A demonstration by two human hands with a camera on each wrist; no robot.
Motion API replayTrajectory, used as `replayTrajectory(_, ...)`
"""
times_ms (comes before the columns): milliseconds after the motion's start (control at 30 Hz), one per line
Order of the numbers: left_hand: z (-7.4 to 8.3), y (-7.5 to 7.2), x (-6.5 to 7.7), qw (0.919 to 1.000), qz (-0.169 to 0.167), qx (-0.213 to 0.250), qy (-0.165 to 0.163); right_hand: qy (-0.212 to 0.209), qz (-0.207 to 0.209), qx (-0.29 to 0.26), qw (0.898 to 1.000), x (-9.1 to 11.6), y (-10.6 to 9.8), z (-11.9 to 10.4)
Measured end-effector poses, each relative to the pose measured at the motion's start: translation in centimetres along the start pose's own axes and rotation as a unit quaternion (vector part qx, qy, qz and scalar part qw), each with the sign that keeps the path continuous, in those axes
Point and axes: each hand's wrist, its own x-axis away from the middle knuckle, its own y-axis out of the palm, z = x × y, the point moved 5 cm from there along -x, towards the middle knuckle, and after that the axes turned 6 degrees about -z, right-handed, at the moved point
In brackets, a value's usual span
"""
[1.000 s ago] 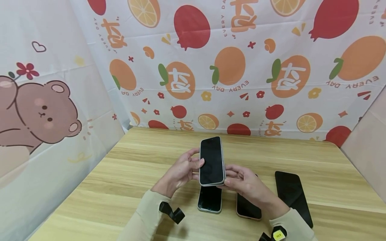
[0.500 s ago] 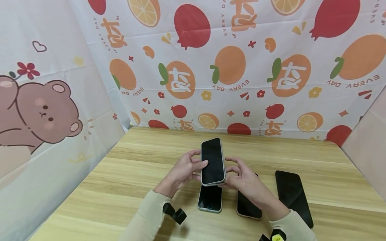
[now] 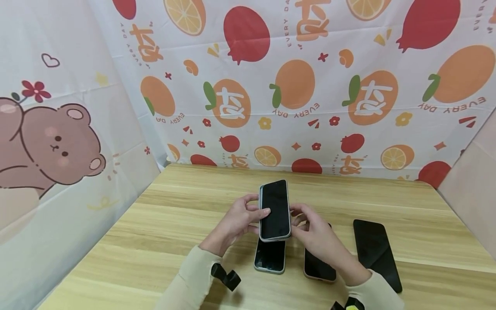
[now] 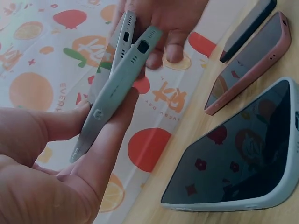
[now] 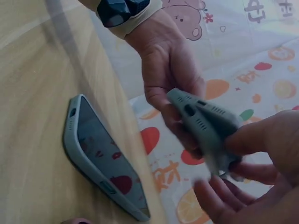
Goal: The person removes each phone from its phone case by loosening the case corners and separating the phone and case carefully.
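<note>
A black-screened phone [image 3: 277, 202] sits partly out of its pale green phone case [image 4: 117, 84], above the table. My left hand [image 3: 235, 218] holds the two together at the left edge, its thumb over the screen side and its fingers beneath the case. At the other long edge, my right hand [image 3: 317, 234] pinches with thumb and curled fingers. The left wrist view shows a wedge-shaped gap between phone and case on the right-hand side, their bottom ends lying at an angle. Directly below lies another phone [image 3: 270, 257] in a pale case, screen up.
On the wooden table [image 3: 174, 267], a phone with a pink case [image 3: 318, 266] lies partly under my right forearm. Farther right is a larger black phone [image 3: 376, 245]. Printed cloth [image 3: 294, 86] hangs behind the table's far edge.
The phone has shifted right and tilted against its case, whose rim now shows along the left. My right fingers opened out, then closed in again at the right edge.
</note>
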Motion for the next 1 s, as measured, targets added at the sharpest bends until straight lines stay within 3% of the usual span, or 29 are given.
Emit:
replayTrajectory(67, 0.1, 0.0, 0.0, 0.9999, 0.006, -0.012, 0.002, 0.002, 0.014, 0.032, 0.999, 0.0, -0.2, -0.3)
replayTrajectory(133, 0.2, 0.0, -0.1, 0.9997, 0.012, -0.022, 0.006, 0.015, 0.008, 0.020, 1.000, -0.2, -0.2, -0.5)
replayTrajectory(300, 0.3, 0.1, 0.0, 0.9982, 0.031, -0.049, 0.012, 0.046, -0.042, -0.087, 0.994, -0.4, 0.2, -0.4)
replayTrajectory(533, 0.3, -0.2, 0.3, 0.9982, 0.034, -0.046, 0.016, 0.052, -0.110, -0.200, 0.972, -0.5, 1.1, -0.3)
replayTrajectory(733, 0.4, -1.0, 0.9, 0.9997, 0.004, -0.017, 0.016, 0.072, -0.102, -0.223, 0.967, -1.0, 1.1, 0.3)
replayTrajectory(1000, 0.7, -1.7, 1.3, 0.9999, 0.004, -0.011, 0.012, 0.068, -0.110, -0.243, 0.961, -1.5, 1.3, 0.5)
